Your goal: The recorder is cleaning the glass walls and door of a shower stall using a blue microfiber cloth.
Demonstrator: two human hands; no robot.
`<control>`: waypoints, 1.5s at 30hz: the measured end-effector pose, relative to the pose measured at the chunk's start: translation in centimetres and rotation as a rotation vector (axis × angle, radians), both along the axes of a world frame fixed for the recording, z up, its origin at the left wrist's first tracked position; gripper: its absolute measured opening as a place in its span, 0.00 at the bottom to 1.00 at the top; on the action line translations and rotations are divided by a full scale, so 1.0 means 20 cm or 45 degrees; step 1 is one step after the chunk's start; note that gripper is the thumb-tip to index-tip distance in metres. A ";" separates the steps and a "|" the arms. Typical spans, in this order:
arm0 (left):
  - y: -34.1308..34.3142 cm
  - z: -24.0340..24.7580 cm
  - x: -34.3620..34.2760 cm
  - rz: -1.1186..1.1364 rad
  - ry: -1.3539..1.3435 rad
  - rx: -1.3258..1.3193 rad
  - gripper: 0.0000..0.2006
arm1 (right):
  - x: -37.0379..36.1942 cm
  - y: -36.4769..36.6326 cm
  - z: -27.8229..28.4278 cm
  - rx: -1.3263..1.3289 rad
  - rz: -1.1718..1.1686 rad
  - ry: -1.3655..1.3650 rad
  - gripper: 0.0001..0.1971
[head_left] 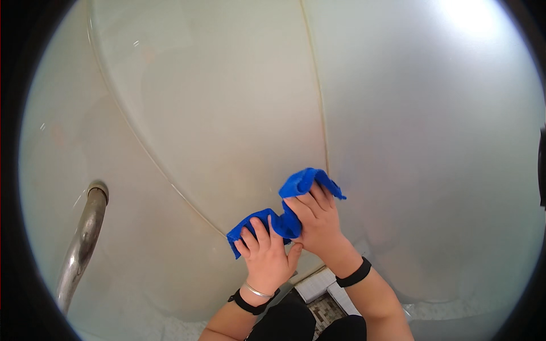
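Observation:
A blue cloth [268, 219] lies bunched against a glossy pale panelled surface [227, 113]. My left hand [265, 254] presses the cloth's lower left part, with its fingers somewhat spread and bent over the fabric. Just to the right and a little higher, my right hand [322, 223] holds the upper part of the cloth, whose folded edge rises past the fingertips. A loose twist of fabric joins the two parts between my hands. The fingertips of my right hand are partly covered by the cloth.
A curved metal bar [85, 244] sticks out from the surface at the left. Thin seams [319, 94] run down between the panels. Below my hands, between my dark-clothed knees [287, 321], white blocks [317, 284] and a patch of small mosaic tiles [326, 312] show.

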State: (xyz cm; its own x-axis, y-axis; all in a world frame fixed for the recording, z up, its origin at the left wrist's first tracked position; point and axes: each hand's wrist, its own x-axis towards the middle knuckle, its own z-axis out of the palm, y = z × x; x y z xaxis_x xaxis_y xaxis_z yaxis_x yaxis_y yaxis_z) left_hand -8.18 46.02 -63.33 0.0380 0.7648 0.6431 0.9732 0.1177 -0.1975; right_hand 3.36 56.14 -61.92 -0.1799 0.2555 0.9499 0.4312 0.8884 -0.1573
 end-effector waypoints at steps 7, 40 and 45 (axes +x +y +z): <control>-0.01 -0.02 0.00 -0.065 -0.113 -0.048 0.39 | 0.03 -0.15 -0.36 -0.318 -0.020 -0.114 0.23; -0.11 -0.06 -0.09 -0.172 -0.022 -0.118 0.36 | 0.01 -0.15 0.13 -0.444 -0.418 0.153 0.40; -0.11 -0.11 -0.12 -0.220 -0.177 -0.200 0.35 | -0.02 -0.21 0.00 -0.431 -0.447 -0.028 0.39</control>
State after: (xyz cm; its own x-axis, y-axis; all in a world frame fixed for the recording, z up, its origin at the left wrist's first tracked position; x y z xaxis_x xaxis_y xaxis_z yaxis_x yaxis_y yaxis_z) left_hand -10.60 43.80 -65.59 0.0958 0.8455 0.5253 0.9953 -0.0736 -0.0630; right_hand 2.91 51.87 -61.88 -0.0466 0.5982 0.8000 0.7018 0.5895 -0.3999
